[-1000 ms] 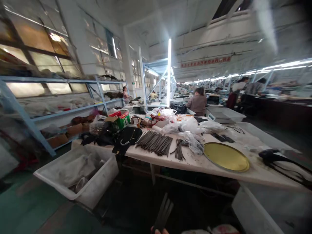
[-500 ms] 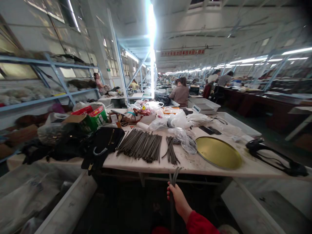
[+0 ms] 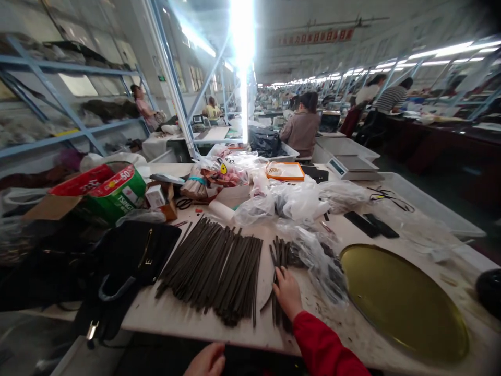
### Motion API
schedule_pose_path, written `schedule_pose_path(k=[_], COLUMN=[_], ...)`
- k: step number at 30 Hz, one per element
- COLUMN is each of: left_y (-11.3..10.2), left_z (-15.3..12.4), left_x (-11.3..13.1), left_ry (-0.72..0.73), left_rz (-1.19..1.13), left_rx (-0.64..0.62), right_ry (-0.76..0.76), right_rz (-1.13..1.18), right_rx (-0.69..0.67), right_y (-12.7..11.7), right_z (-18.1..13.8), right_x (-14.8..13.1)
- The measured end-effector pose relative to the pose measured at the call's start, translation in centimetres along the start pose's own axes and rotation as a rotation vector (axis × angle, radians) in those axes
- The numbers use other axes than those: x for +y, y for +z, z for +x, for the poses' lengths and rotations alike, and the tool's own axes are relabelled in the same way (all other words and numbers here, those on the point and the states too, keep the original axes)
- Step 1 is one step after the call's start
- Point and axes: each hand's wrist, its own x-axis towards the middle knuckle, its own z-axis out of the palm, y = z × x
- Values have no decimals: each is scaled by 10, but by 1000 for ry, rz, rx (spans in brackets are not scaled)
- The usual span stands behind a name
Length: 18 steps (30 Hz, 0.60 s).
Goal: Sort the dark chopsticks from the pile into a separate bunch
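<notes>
We see two bare hands and one sleeve. Our right hand (image 3: 287, 292) is bare, without glove, ring or watch, and its fingers (image 3: 280, 277) are uncovered. Behind the wrist begins a bright red long sleeve (image 3: 324, 347) of plain, soft-looking cloth, unmarked, with a snug cuff that ends right at the wrist. Our left hand (image 3: 206, 360) is bare too, only partly in view at the bottom edge; no sleeve of that arm shows, so what covers it we cannot tell.
</notes>
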Motion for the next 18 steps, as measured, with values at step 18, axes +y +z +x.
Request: schedule_pose_path(k=[18], left_y=[-27], left_z=[249], left_x=[43], left_ry=[103], left_rz=[416], left_rx=[391], right_ry=[-162], right_rz=[-401], right_rx=[-278], right_y=[29], right_z=[-3], right_x=[-16])
